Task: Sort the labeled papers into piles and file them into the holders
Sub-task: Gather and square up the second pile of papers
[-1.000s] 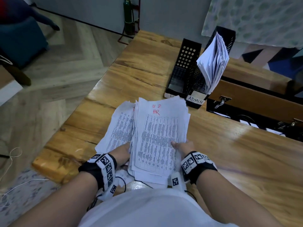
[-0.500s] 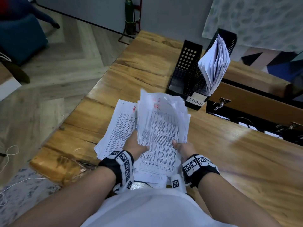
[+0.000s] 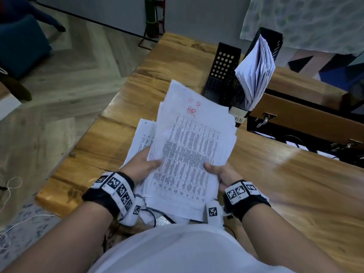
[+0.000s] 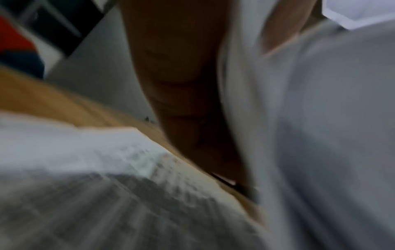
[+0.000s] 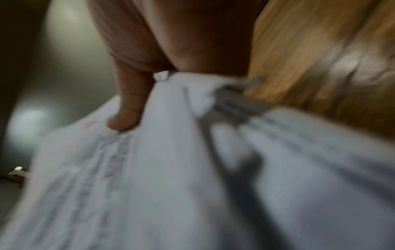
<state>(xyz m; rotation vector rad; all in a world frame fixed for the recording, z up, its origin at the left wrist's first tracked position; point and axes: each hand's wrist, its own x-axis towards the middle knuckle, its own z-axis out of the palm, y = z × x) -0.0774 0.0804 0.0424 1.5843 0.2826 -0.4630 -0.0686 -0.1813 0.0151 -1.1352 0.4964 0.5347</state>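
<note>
Papers (image 3: pixel 189 154) in both hands' (image 3: pixel 143 166) grip, raised.

Two holders (image 3: pixel 224 75) (one filled), two paper piles (image 3: pixel 189 154), two hands (image 3: pixel 141 166).

From the head camera we look forward and down over the table (image 3: pixel 275 184), seeing both hands, the left hand (image 3: pixel 141 166) and the right hand (image 3: pixel 222 172), on a stack of papers (image 3: pixel 189 154), with the holders (image 3: pixel 224 75) beyond the stack. Our left wrist camera sits very near the stack's left edge, looking along the fingers (image 4: pixel 181 101); the picture is blurred. Our right wrist camera looks along the thumb (image 5: pixel 128 108) at close range, also blurred. All three views share the stack and the table beneath it.
</note>
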